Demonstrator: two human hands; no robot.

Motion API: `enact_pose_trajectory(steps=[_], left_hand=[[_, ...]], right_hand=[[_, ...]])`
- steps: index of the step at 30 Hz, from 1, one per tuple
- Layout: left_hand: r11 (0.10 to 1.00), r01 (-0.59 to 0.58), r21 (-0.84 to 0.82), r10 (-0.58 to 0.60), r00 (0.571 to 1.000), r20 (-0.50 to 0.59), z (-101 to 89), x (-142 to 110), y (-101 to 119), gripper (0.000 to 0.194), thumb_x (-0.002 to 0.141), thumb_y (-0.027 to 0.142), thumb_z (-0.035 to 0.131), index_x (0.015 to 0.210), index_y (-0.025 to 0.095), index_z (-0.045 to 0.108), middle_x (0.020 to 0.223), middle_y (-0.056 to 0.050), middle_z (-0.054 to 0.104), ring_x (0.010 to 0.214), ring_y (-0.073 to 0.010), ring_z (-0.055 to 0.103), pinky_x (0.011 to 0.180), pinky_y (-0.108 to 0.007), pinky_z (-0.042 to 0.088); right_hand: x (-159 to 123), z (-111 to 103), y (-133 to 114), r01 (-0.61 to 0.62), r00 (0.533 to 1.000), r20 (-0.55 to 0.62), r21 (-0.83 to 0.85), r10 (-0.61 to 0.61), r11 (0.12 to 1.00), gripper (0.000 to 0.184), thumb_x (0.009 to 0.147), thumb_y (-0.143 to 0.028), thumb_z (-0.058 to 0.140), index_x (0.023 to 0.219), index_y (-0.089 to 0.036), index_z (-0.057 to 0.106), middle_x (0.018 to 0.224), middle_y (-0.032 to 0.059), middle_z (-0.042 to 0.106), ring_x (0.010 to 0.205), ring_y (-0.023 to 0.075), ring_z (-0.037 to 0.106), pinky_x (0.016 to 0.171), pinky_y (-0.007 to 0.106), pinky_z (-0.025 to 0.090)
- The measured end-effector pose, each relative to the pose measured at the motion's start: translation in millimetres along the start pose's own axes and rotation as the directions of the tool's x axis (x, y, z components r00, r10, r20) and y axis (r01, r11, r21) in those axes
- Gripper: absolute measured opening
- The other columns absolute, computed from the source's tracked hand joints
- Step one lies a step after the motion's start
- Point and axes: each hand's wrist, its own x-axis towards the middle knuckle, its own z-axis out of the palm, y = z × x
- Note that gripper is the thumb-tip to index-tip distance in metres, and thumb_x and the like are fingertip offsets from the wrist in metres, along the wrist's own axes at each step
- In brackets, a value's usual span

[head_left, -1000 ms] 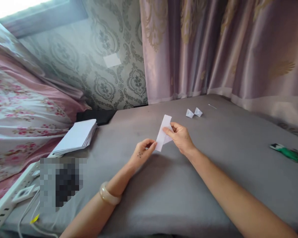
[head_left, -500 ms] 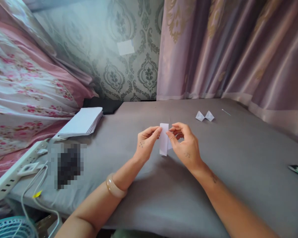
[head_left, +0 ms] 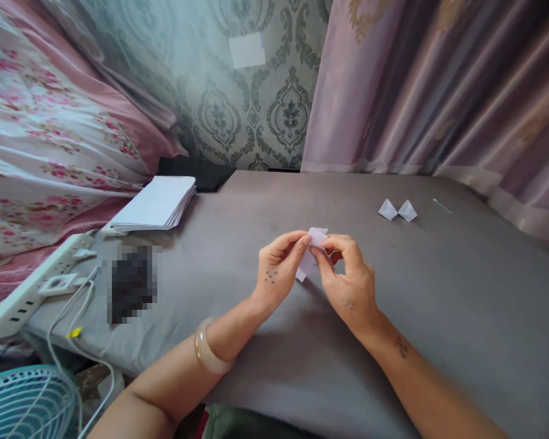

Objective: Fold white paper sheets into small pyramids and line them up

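Note:
A small folded piece of white paper (head_left: 306, 266) is held up over the grey-covered surface, between both hands. My left hand (head_left: 281, 262) is closed on its left side, thumb and fingers pinching near the top. From the other side my right hand (head_left: 347, 271) pinches the paper's right edge, its thumb close to the left thumb. The fingers hide part of the paper, so its full shape cannot be made out. Farther back to the right, two small pointed folded paper shapes (head_left: 397, 210) lie with their corners close together.
At the back left lies a stack of white paper (head_left: 158, 204) beside a black flat item (head_left: 201, 175). A white power strip (head_left: 50, 283) with cables runs along the left edge, above a blue fan (head_left: 27, 402). A thin stick (head_left: 442, 206) lies far right.
The paper was an upright narrow strip; now its top is bent and tilted to the right. My hands have come closer together on it. The view has shifted slightly.

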Motion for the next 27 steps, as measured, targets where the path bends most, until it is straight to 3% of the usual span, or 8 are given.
enact_pose_trajectory(steps=[7, 15, 21, 27], left_hand=[[0.992, 0.094, -0.088, -0.089, 0.994, 0.06, -0.6, -1, 1, 0.019, 0.081, 0.032, 0.069, 0.092, 0.016, 0.072, 0.087, -0.004, 0.073, 0.074, -0.0113, 0.065, 0.071, -0.023, 0.053], [0.986, 0.13, -0.1, -0.126, 0.991, 0.051, 1.3, -5, 1, 0.018, 0.079, 0.031, 0.072, 0.088, 0.016, 0.072, 0.085, -0.004, 0.074, 0.074, -0.0122, 0.066, 0.069, -0.022, 0.052], [0.989, 0.117, -0.093, -0.113, 0.993, 0.044, 1.7, -6, 0, 0.018, 0.079, 0.031, 0.071, 0.09, 0.017, 0.072, 0.085, -0.004, 0.074, 0.074, -0.0123, 0.066, 0.069, -0.023, 0.053], [0.992, 0.086, -0.091, -0.082, 0.995, 0.052, 2.2, -8, 1, 0.017, 0.079, 0.03, 0.071, 0.09, 0.017, 0.072, 0.085, -0.003, 0.074, 0.074, -0.0121, 0.066, 0.069, -0.023, 0.053]], right_hand=[[3, -1, 0, 0.077, 0.997, -0.028, 0.006, -0.077, 0.997, 0.022, 0.086, -0.013, 0.061, 0.104, -0.025, 0.057, 0.097, 0.0018, 0.066, 0.087, 0.0148, 0.063, 0.075, 0.03, 0.052], [3, 2, -8, -0.198, 0.971, -0.091, 0.205, 0.22, 0.959, 0.029, 0.079, -0.022, 0.071, 0.104, -0.024, 0.056, 0.085, -0.0017, 0.065, 0.075, 0.0136, 0.063, 0.069, 0.03, 0.053], [8, -2, -11, -0.032, 0.996, -0.075, 0.113, 0.041, 0.993, 0.007, 0.083, -0.018, 0.065, 0.088, -0.023, 0.062, 0.086, -0.0003, 0.065, 0.076, 0.0128, 0.061, 0.069, 0.028, 0.051], [9, -3, -15, -0.096, 0.989, -0.101, 0.077, 0.104, 0.992, 0.006, 0.083, -0.026, 0.066, 0.085, -0.023, 0.062, 0.082, -0.0011, 0.067, 0.07, 0.0125, 0.061, 0.068, 0.028, 0.052]])
